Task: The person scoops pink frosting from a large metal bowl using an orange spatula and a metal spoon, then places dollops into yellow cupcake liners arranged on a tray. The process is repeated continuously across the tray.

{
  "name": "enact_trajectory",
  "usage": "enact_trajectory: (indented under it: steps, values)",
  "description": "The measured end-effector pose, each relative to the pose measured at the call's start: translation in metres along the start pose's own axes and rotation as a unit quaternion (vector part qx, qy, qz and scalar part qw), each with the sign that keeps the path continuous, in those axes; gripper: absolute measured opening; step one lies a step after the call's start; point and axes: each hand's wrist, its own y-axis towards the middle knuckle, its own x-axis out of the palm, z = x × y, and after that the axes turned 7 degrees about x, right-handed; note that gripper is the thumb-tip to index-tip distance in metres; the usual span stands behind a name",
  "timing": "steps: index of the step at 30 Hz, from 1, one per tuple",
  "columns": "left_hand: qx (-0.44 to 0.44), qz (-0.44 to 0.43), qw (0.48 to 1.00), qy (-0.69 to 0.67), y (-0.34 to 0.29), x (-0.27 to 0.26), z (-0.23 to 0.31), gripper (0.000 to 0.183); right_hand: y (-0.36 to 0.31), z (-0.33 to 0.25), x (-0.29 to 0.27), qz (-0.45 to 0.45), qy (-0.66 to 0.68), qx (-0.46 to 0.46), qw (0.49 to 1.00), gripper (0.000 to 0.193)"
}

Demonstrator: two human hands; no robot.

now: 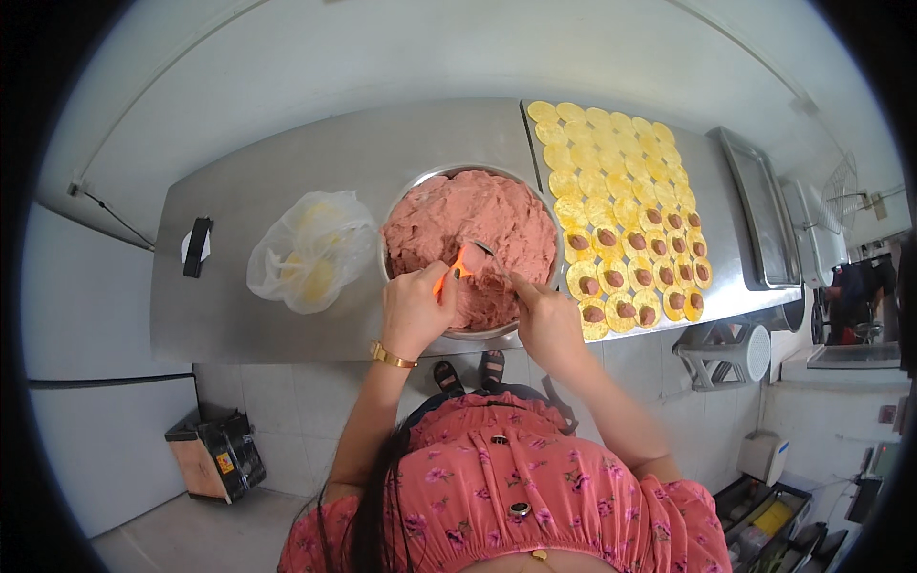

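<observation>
A wide metal bowl (390, 258) in front of me is heaped with pink ground meat (468, 210). At its near side, my left hand (417, 307) is closed on an orange-handled tool (444, 283) that carries a lump of meat; its exact kind is unclear. Facing it, my right hand (549, 325) grips a thin metal utensil, seemingly a spoon (499, 264), whose end meets that lump. Right of the bowl lie rows of round yellow wrappers (597, 158). Those in the nearer rows bear small dollops of meat (616, 278).
A clear plastic bag (315, 250) with yellow rounds inside rests left of the bowl. Farther left lies a black object (197, 248). An empty metal tray (759, 210) lines the table's right end. Below stand a grey stool (726, 355) and a box (218, 456).
</observation>
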Motion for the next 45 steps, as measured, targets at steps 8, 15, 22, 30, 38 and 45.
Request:
enact_trajectory:
  steps: [8,15,22,30,38,45]
  values:
    - [-0.114,0.025,0.990,-0.082,0.011,0.002,-0.017,0.019,0.000,0.009,-0.020,0.069,-0.045,0.007,0.997,0.041]
    - [-0.123,0.012,0.989,-0.084,0.012,-0.006,-0.022,0.019,0.008,0.003,-0.003,0.060,-0.049,-0.015,0.997,0.034]
    - [-0.045,0.009,0.998,-0.050,0.013,-0.005,-0.010,0.019,0.020,-0.001,0.017,0.052,-0.028,-0.055,0.997,0.043]
    - [-0.105,0.049,0.992,-0.047,0.020,0.010,-0.024,0.020,-0.003,-0.007,-0.010,0.073,-0.084,-0.009,0.994,0.042]
    - [-0.106,0.022,0.993,-0.044,0.013,-0.002,-0.027,0.019,0.002,-0.008,0.005,0.088,-0.119,-0.073,0.986,0.039]
    - [-0.104,0.010,0.994,-0.034,0.003,-0.006,-0.028,0.020,0.001,-0.020,0.009,0.064,-0.187,-0.169,0.966,0.044]
